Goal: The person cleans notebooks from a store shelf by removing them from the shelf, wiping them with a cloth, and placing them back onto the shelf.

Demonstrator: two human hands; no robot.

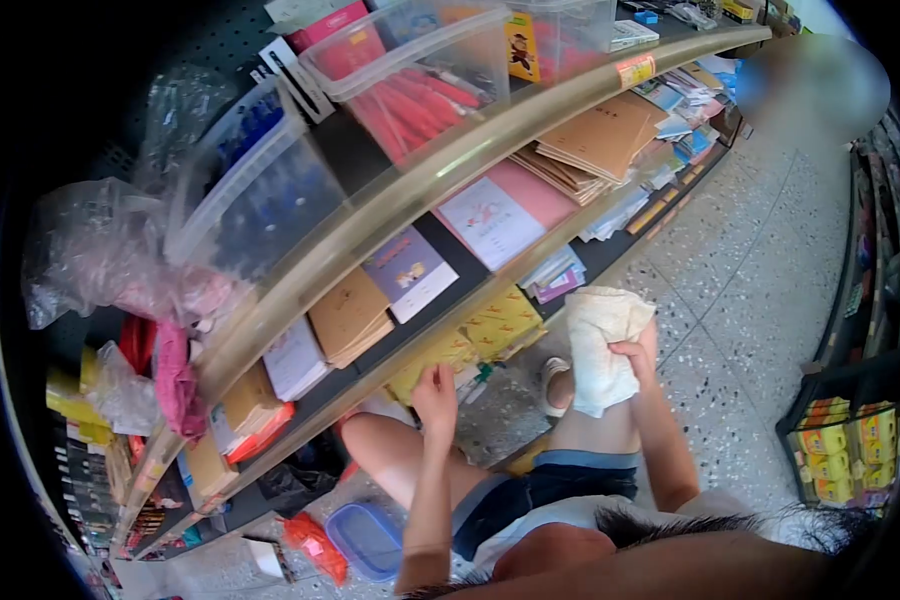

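Note:
My right hand (632,362) is closed round a folded white cloth (602,345), which rests over my right knee. My left hand (434,400) is above my other knee, its fingers curled together; whatever may be between them is hidden. Just beyond its fingertips, on the bottom shelf, lie yellow packages (500,325) with red marks. A small green and white item (478,378) is close to the right of that hand.
Notebooks (407,268) and brown paper booklets (600,135) fill the middle shelf. Above stand clear bins of pens (410,105). A blue plastic basin (365,540) and a red bag (313,548) are on the floor. Yellow-packed goods (825,450) stand at right.

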